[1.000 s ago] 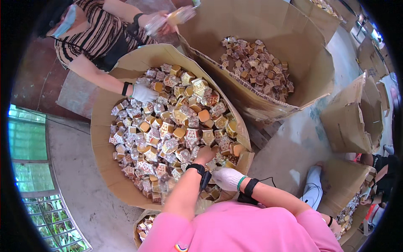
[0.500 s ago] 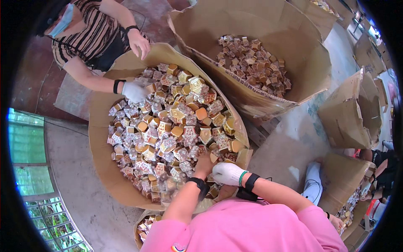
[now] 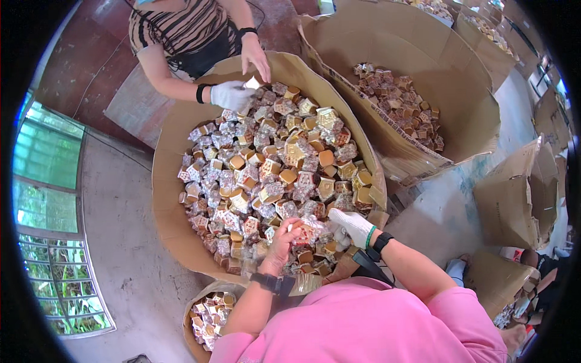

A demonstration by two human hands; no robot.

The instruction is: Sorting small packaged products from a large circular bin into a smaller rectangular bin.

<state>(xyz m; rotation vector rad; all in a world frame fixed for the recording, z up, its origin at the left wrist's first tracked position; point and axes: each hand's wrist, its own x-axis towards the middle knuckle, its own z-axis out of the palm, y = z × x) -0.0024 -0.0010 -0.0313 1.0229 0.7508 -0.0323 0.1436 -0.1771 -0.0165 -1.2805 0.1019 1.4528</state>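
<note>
Since the earlier frame, the bare left hand (image 3: 281, 243) and gloved right hand (image 3: 352, 227) have drawn apart. From the left, a cardboard bin (image 3: 166, 196) holds heaped trinkets (image 3: 270, 170); at its near side the left hand pinches a red-and-white plastic-wrapped piece (image 3: 308, 233); the right hand curls beside it, its grip impossible to tell.

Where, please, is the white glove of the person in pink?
In the head view, the white glove is on the right hand, to the right of the bare left hand, at the near right side of the big carton of wrapped pieces.
</note>
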